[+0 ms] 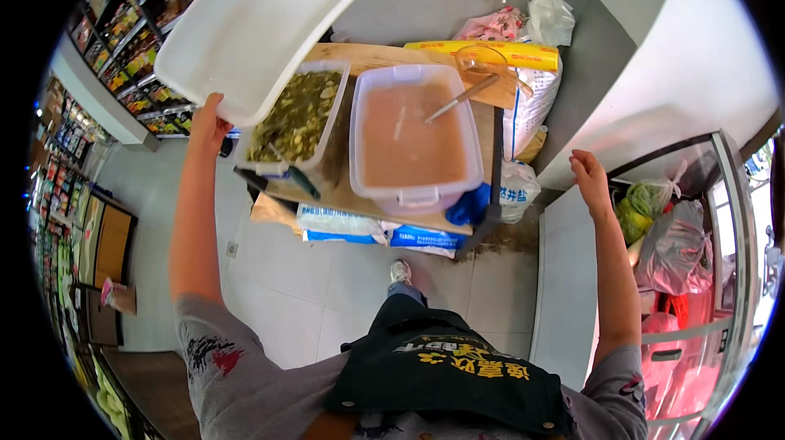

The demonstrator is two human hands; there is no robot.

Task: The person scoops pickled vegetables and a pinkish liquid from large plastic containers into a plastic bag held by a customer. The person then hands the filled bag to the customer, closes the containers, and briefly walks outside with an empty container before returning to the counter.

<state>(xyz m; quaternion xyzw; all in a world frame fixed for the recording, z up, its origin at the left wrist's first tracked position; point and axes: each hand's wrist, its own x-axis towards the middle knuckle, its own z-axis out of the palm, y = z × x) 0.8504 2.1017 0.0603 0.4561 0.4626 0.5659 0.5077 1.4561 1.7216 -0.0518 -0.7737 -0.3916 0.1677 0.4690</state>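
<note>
My left hand (210, 127) grips the lower rim of a large white plastic tub (257, 29), which is tilted up at the upper left with its inside facing me. Partly behind it stands a rectangular bin of chopped green pickled vegetables (300, 112), with a dark green handle (304, 183) at its near end. Beside that, a clear plastic bin (417, 194) holds cloudy brownish liquid (411, 145). A ladle handle (463, 98) leans across this bin's right side. My right hand (589, 179) hangs in the air at the right, empty, its fingers loosely bent.
Both bins rest on a wooden table (340, 188). A yellow cling-wrap box (484, 53) and a transparent bowl (481, 60) lie at its back. Packed sacks (343, 222) sit underneath. At right is a glass-sided cabinet (723, 194) with bagged vegetables; stocked shelves (132, 41) stand left.
</note>
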